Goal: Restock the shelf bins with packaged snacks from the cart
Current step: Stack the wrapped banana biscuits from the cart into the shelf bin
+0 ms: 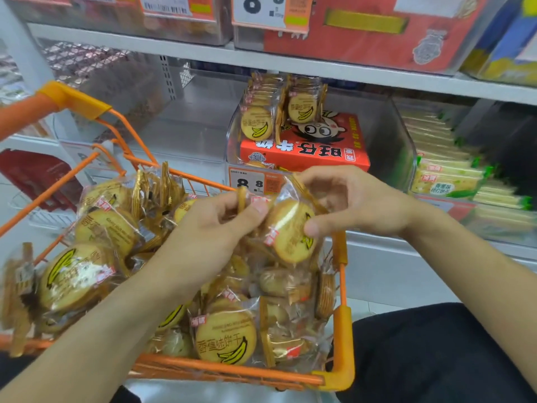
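An orange wire cart [343,344] in front of me is heaped with clear packets of round banana biscuits [226,341]. Above its far right corner, both hands hold packets. My left hand [212,225] pinches the edge of several upright packets. My right hand [351,202] grips a biscuit packet [287,237] by its top, thumb on the biscuit's face. Behind them a clear shelf bin [404,152] holds a red carton [305,155] with two rows of the same biscuit packets [258,123] standing on it.
A clear bin to the right holds green-and-white cracker packs [444,181]. Left of the biscuit bin stands another clear bin [186,132]. A white shelf board [319,68] runs overhead with more bins and price tags. A dark trouser leg [436,353] is at the lower right.
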`<state>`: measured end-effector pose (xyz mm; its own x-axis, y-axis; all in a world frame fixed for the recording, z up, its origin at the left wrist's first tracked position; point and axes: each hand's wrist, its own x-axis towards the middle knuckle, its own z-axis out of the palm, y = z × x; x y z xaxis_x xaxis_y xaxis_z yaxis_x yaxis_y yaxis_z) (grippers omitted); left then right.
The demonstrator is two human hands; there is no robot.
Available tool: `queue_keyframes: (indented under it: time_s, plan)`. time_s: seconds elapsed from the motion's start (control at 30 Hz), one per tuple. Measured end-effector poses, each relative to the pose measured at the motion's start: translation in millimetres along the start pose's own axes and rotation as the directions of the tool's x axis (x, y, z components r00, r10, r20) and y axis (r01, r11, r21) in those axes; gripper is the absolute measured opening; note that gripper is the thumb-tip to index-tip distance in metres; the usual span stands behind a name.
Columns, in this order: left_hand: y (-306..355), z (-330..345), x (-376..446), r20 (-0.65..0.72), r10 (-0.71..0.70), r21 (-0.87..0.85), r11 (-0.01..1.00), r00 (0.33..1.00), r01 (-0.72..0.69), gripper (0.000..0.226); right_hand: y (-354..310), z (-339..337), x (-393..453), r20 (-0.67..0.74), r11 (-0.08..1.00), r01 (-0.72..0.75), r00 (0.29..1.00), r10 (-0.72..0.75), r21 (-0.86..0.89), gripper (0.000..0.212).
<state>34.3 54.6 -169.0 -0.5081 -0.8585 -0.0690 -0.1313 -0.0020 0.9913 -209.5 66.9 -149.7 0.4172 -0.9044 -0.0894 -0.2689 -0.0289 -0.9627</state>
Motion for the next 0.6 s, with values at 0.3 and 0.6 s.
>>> queue_keyframes:
  time_s: [0.3, 0.6]
  plan:
    - [6, 3, 2, -0.145, -0.215, -0.453, 0.882, 0.966, 0.128, 0.037, -9, -4, 14, -0.467, 0.891, 0.052, 0.864, 0.186, 0.451, 0.029]
    - [12, 8, 1, 0.002, -0.153, -0.585, 0.801, 0.988, 0.126, 0.035, -8, 25, 20, -0.544, 0.953, 0.145, 0.838, 0.025, 0.267, 0.049]
